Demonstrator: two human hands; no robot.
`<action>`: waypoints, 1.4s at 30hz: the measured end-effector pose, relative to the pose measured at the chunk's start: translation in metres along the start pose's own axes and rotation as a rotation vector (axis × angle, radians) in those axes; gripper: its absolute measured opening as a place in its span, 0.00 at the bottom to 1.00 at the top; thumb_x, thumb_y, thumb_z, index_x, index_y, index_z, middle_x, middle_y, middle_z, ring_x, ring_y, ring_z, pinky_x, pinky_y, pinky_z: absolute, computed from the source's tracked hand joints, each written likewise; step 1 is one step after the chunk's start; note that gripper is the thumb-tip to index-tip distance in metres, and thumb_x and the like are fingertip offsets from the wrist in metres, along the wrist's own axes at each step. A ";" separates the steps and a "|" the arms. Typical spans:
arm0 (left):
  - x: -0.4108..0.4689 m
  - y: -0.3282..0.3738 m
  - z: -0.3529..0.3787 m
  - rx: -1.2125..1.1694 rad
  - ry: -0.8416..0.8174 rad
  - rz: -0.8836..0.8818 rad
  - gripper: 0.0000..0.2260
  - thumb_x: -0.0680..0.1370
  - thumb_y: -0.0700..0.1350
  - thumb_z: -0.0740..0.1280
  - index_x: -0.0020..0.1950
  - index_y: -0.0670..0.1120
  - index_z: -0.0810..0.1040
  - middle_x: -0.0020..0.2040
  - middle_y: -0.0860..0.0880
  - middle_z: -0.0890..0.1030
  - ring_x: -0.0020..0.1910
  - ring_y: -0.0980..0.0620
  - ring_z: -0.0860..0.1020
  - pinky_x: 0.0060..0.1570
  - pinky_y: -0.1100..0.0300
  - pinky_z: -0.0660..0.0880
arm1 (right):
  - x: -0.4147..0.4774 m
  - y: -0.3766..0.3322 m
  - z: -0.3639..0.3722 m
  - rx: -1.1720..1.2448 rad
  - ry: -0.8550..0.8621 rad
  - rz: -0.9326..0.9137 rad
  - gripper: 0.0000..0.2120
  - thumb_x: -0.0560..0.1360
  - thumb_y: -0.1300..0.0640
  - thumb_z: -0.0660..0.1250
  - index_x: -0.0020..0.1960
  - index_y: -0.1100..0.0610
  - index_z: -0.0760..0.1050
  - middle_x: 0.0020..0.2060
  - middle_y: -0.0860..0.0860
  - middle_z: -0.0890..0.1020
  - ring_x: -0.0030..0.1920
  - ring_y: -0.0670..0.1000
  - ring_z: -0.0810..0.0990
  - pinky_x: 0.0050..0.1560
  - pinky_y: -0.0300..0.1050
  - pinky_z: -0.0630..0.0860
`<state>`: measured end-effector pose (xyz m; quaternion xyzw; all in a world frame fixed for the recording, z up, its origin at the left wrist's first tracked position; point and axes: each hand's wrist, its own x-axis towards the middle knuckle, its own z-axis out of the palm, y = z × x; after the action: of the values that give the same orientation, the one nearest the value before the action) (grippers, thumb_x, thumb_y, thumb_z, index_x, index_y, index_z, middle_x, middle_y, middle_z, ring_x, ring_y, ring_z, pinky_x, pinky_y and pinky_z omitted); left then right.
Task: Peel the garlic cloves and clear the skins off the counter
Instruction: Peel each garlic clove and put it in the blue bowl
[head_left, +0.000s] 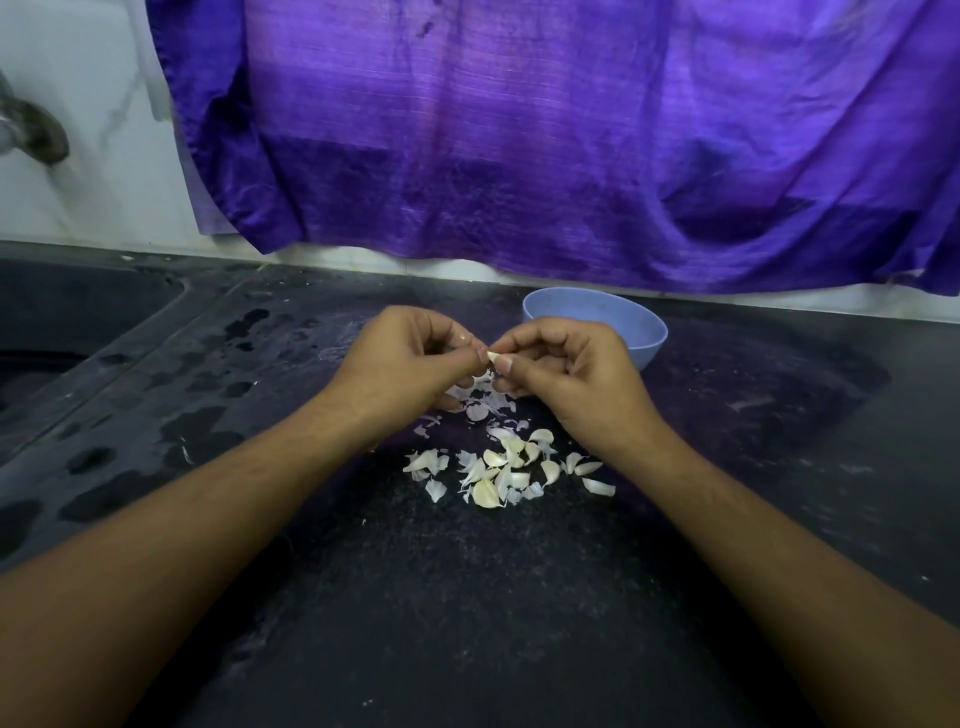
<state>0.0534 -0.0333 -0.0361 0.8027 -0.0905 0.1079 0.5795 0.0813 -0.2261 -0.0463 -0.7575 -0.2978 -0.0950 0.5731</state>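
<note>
Fingers (511, 367) of both hands curl in tight, pinching one small garlic clove (493, 357) between them, left hand (410, 358) and right hand (566, 364) meeting just above the bench (467, 597). Right below lie loose skins (480, 408), and nearer, a scatter of cloves (498, 470) mixed with more skin. Behind the right hand sits a blue bowl (623, 325), a purple cloth (519, 156) hanging beyond.

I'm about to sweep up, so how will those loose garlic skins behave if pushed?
The garlic skins look paper-thin and curled, so probably light and floppy, apt to scatter. Seemingly wet patches on the counter may make some cling.
</note>
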 end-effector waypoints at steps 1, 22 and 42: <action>0.000 0.000 0.000 0.026 0.011 0.016 0.04 0.77 0.40 0.74 0.43 0.42 0.85 0.44 0.44 0.87 0.47 0.43 0.86 0.46 0.48 0.86 | 0.000 0.000 0.000 -0.009 -0.004 -0.005 0.04 0.78 0.65 0.73 0.52 0.61 0.84 0.40 0.55 0.87 0.43 0.55 0.88 0.51 0.57 0.85; 0.000 -0.002 0.003 -0.224 -0.036 -0.137 0.07 0.77 0.42 0.75 0.50 0.38 0.86 0.46 0.42 0.87 0.42 0.53 0.84 0.38 0.58 0.83 | 0.000 -0.001 -0.003 -0.078 0.019 -0.007 0.09 0.77 0.65 0.73 0.56 0.61 0.85 0.46 0.52 0.88 0.45 0.51 0.88 0.52 0.54 0.85; -0.003 0.000 0.008 -0.168 -0.007 -0.109 0.05 0.78 0.39 0.73 0.44 0.40 0.86 0.40 0.45 0.86 0.39 0.55 0.82 0.39 0.58 0.82 | -0.004 -0.006 0.000 -0.348 0.032 -0.127 0.09 0.77 0.63 0.74 0.56 0.55 0.87 0.44 0.46 0.88 0.43 0.42 0.86 0.46 0.48 0.84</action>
<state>0.0509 -0.0409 -0.0396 0.7553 -0.0576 0.0653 0.6495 0.0744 -0.2271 -0.0434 -0.8234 -0.3148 -0.1932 0.4309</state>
